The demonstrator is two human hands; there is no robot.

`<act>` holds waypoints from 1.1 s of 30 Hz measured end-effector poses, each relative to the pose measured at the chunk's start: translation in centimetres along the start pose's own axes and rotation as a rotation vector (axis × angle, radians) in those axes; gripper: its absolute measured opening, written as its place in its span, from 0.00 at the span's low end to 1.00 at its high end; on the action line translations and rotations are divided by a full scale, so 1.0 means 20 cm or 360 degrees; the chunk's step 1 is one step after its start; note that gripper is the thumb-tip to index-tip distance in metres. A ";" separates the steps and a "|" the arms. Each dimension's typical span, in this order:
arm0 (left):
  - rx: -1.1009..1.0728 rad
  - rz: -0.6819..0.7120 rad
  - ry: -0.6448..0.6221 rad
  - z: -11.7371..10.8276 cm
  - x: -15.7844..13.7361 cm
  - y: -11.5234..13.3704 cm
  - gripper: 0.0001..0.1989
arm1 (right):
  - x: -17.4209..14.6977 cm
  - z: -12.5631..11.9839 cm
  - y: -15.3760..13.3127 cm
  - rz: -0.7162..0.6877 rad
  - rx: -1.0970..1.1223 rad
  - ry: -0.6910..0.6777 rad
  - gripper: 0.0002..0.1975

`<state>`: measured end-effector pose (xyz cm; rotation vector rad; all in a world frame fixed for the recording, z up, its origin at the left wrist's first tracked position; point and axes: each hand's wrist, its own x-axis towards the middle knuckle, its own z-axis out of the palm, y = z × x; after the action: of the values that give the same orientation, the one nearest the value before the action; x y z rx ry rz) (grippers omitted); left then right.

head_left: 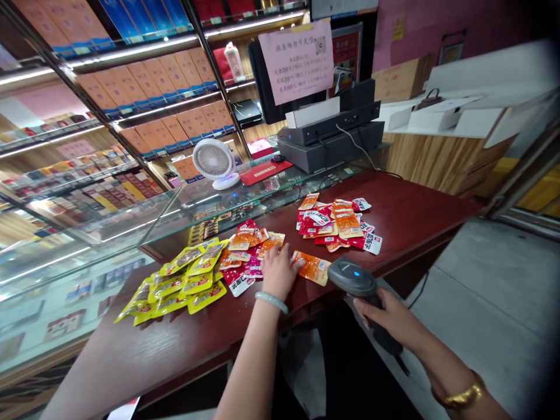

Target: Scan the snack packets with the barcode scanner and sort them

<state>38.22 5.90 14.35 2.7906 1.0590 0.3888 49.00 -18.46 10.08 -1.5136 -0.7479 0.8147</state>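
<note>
My right hand is wrapped round the handle of a dark grey barcode scanner, whose head has a blue light on top. Just left of the scanner an orange snack packet lies flat on the dark red counter. My left hand rests with fingers apart at the edge of a pile of red and orange snack packets; its thumb reaches the single orange packet's edge. Beside that pile lie several yellow snack packets. Another heap of red and orange packets lies farther back on the right.
A glass display case borders the counter, with a white fan standing on it. Behind the heaps are a black cash drawer and a monitor bearing a pink notice. Boxed goods fill shelves at the left.
</note>
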 end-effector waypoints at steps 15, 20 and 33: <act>-0.0002 -0.0053 -0.0110 0.05 -0.04 0.04 0.22 | -0.03 0.03 -0.02 0.0035 -0.0064 -0.0053 0.18; -0.0139 -0.0156 -0.0060 0.05 -0.04 -0.01 0.24 | -0.02 0.05 -0.02 0.0011 -0.0025 -0.0068 0.17; -0.0032 -0.0365 0.0426 -0.10 0.17 -0.22 0.33 | 0.05 0.04 -0.01 -0.0058 0.0039 -0.0036 0.16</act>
<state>37.41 11.55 15.97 2.6100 1.4031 0.7528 48.85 -17.05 10.11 -1.4670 -0.7774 0.8124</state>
